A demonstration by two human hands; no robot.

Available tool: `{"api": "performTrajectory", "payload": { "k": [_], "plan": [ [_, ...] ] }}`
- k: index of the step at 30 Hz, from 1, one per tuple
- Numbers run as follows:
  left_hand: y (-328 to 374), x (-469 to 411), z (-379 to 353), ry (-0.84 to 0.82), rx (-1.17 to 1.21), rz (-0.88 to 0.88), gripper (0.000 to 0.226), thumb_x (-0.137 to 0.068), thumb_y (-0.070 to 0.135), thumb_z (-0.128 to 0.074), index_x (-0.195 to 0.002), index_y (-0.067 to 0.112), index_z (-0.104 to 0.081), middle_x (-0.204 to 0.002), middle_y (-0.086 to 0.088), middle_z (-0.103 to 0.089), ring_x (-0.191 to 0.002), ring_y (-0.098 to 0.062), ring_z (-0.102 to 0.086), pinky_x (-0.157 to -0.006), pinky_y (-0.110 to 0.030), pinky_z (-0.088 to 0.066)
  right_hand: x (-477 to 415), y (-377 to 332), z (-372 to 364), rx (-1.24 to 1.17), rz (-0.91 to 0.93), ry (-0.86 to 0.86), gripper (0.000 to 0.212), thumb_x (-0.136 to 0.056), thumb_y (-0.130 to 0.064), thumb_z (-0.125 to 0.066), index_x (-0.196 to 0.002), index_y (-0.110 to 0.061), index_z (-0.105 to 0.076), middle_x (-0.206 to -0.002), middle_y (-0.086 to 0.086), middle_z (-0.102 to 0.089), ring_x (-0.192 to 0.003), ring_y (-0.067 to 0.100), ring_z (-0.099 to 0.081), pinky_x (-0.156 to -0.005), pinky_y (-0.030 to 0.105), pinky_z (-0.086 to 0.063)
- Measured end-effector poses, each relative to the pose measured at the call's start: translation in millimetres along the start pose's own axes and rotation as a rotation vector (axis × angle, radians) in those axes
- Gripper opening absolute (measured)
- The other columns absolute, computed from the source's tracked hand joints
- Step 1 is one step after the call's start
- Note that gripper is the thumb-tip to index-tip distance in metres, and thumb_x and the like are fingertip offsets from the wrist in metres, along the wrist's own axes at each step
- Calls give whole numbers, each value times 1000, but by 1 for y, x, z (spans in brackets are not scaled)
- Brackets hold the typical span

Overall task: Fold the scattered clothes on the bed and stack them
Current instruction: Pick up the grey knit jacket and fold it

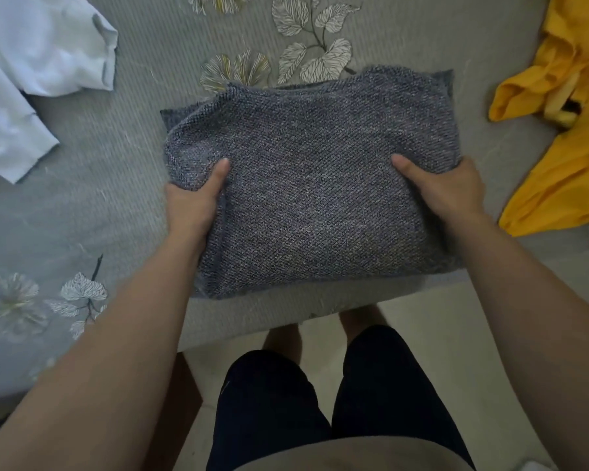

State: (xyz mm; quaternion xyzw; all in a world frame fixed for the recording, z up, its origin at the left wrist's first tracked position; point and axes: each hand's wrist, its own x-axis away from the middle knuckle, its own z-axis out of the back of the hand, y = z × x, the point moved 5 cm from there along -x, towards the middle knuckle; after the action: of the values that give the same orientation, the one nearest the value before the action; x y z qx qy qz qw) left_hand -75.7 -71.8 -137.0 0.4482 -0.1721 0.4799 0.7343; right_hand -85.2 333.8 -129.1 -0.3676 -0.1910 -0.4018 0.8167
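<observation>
Three garments show in the single head view, and only one looks folded: the grey knit garment (pixel 306 185), a thick rectangle of several layers lying on the bed (pixel 143 96) straight in front of the person. The left hand (pixel 191 202) grips its left side and the right hand (pixel 446 188) grips its right side. Each thumb lies on top of the knit, while the other fingers curl under the edge and are hidden, so how far they reach beneath cannot be told. The white garment (pixel 31 62) lies loose and crumpled at the far left, and the yellow garment (pixel 565 130) lies bunched at the right, both apart from the grey one. By my reckoning the task is about a third done, with two pieces left to fold and no stack begun. The grey bundle's near edge sits just inside the front edge of the bed, with the floor (pixel 490 334) below, so a pull toward the body risks a slide off. Bare bedspread lies beyond the bundle and to its left, which seems the better room for setting it down.
</observation>
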Motion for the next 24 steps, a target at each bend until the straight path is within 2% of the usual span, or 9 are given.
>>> {"api": "performTrajectory", "payload": {
  "k": [3,6,10,12,14,16,18,21,24],
  "plan": [
    [5,-2,5,-42,72,-59,71,-65,58,-85,-121,18,-67,-110,3,-71,-99,-19,-68,-93,-43,-56,0,-8,5,-56,22,-57,86,-50,-73,-86,-117,-22,-70,-121,-3,-70,-109,19,-65,-97,40,-54],
    [18,9,19,-11,34,-215,47,-73,56,-79,-108,27,-68,-103,10,-70,-99,-16,-68,-93,-44,-56,11,-17,16,-56,111,-42,80,-54,-72,-85,-118,-26,-70,-120,-5,-71,-106,14,-65,-98,40,-54],
    [43,49,45,44,-78,-404,62,-75,63,-72,-120,21,-65,-114,1,-70,-105,-18,-66,-93,-42,-55,49,-32,44,-4,236,-6,78,-61,-73,-80,-121,-25,-67,-121,-2,-71,-111,20,-65,-95,38,-53],
    [61,81,57,55,-139,-493,58,-82,57,-71,-122,15,-63,-114,-2,-69,-105,-22,-65,-91,-40,-54,78,-40,63,18,288,7,68,-69,-64,-80,-121,-23,-66,-122,2,-70,-112,24,-64,-90,34,-52],
    [83,119,67,54,-156,-569,52,-84,54,-70,-119,16,-62,-110,-2,-69,-98,-20,-65,-86,-37,-54,109,-51,87,42,330,51,69,-69,-68,-77,-121,-24,-65,-120,3,-71,-111,27,-65,-88,38,-53],
    [109,159,76,36,-150,-650,47,-85,50,-71,-116,15,-61,-104,1,-67,-89,-15,-61,-78,-31,-50,141,-64,119,54,383,120,69,-69,-70,-76,-120,-26,-65,-118,4,-72,-109,30,-66,-87,41,-55],
    [136,198,83,10,-137,-741,43,-87,46,-71,-112,14,-60,-96,4,-63,-83,-13,-58,-72,-27,-45,171,-74,155,68,429,207,66,-70,-68,-77,-119,-25,-66,-115,3,-73,-108,30,-66,-84,37,-52],
    [175,252,87,-42,-95,-865,36,-86,45,-72,-106,18,-60,-91,9,-60,-84,-16,-60,-73,-28,-45,219,-77,215,46,473,338,60,-71,-67,-76,-115,-27,-66,-110,0,-74,-104,29,-67,-80,34,-50],
    [213,311,78,-107,-73,-1012,35,-85,45,-73,-104,21,-58,-92,10,-60,-87,-18,-62,-74,-28,-43,258,-64,280,43,455,505,59,-75,-63,-76,-115,-21,-64,-110,7,-66,-103,32,-63,-80,36,-48]
  ]
}}
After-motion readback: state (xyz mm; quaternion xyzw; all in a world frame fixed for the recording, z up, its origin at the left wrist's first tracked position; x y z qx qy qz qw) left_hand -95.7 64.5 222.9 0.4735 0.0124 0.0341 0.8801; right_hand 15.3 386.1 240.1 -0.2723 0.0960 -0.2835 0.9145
